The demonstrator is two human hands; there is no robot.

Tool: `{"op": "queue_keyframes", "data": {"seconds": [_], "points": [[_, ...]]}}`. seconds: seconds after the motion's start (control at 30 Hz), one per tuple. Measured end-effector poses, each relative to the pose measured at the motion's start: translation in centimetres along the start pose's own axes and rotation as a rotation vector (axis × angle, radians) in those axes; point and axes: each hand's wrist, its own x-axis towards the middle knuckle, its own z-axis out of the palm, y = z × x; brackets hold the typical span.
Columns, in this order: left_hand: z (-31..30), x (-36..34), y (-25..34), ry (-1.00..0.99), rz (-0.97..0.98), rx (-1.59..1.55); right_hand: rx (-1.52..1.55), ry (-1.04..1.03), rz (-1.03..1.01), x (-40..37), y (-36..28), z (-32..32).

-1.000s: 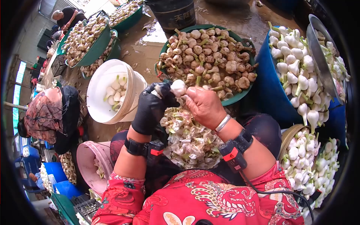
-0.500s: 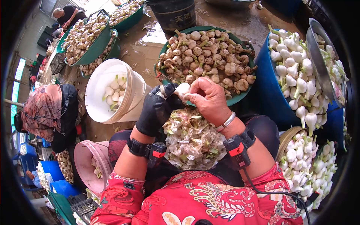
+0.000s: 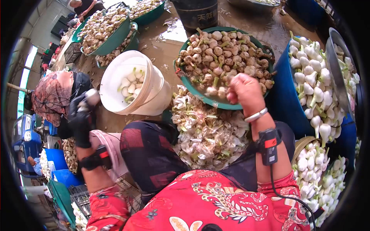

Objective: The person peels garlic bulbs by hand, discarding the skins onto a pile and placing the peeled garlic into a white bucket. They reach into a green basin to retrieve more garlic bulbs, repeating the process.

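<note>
The left hand (image 3: 81,120) grips peeled garlic (image 3: 92,96) beside white bucket (image 3: 156,98); right hand (image 3: 246,90) clenched at green basin (image 3: 214,103) rim.

Open floor (image 3: 162,50) lies between white bucket (image 3: 158,101) and green basin (image 3: 181,78); peels (image 3: 208,134) crowd the lap.

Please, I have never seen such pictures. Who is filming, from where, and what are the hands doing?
There is no machine here: a person wears one camera on the head, looking down at their own hands. The left hand, in a black glove, is out to the side and grips a white garlic bulb. The bare right hand is closed over a green basin of unpeeled garlic. In the lap lie garlic skins. A white bucket holds peeled bulbs.
</note>
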Motion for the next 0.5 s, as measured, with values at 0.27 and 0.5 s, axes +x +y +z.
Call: {"op": "queue_keyframes", "data": {"seconds": [0.27, 0.5], "points": [[1.7, 0.9, 3.1, -0.42, -0.123, 0.105, 0.126, 0.243, -0.054, -0.6, -3.6, -4.7], [35.2, -2.7, 12.8, -0.931, 0.34, -0.242, 0.114, 0.436, -0.112, -0.9, -4.2, -5.6]]}}
